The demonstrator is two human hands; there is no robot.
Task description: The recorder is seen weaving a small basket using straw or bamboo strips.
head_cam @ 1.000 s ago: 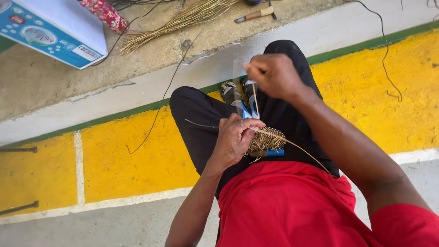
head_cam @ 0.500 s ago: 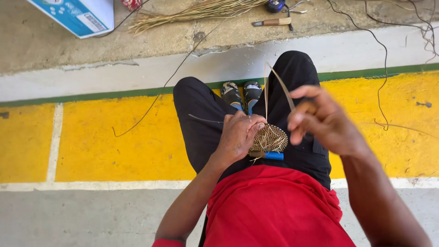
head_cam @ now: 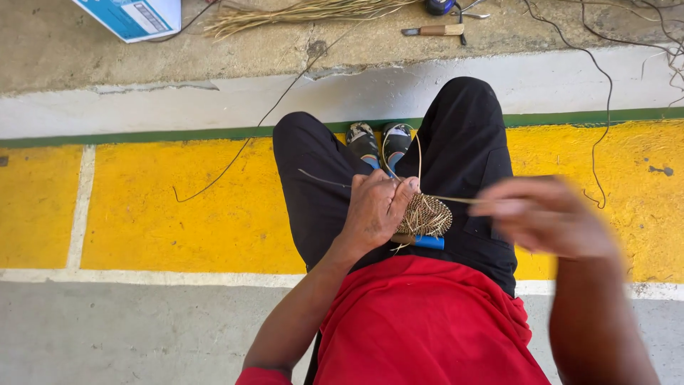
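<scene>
**Desk:** Hands first, please: what do you have on the head view?

**Operator:** Left hand (head_cam: 374,210) is clamped on a small round woven piece (head_cam: 425,215) of straw-coloured fibre, fingers curled over its left edge, pinning it above the lap. I see the right hand (head_cam: 545,217) held apart, off to the right; it is motion-blurred, so I cannot tell whether its fingers pinch anything. A thin fibre strand (head_cam: 456,199) runs from the woven piece toward that hand.

**Desk:** Where exactly does the woven piece sit?

**Operator:** I place it between the knees, over black trousers (head_cam: 463,142), with a blue-handled tool (head_cam: 427,242) lying just beneath it on the lap. A red shirt (head_cam: 420,321) fills the bottom of my view. Two patterned shoes (head_cam: 380,139) rest side by side on the yellow painted floor band (head_cam: 157,207), right at a green stripe (head_cam: 142,134).

**Desk:** Anything beyond the person?

**Operator:** Past the white kerb, on bare concrete, I make out a bundle of dry straw (head_cam: 299,13), a wooden-handled knife (head_cam: 434,30) and the corner of a blue and white carton (head_cam: 132,16). A dark cord (head_cam: 602,107) trails down across the yellow band on the right.
</scene>
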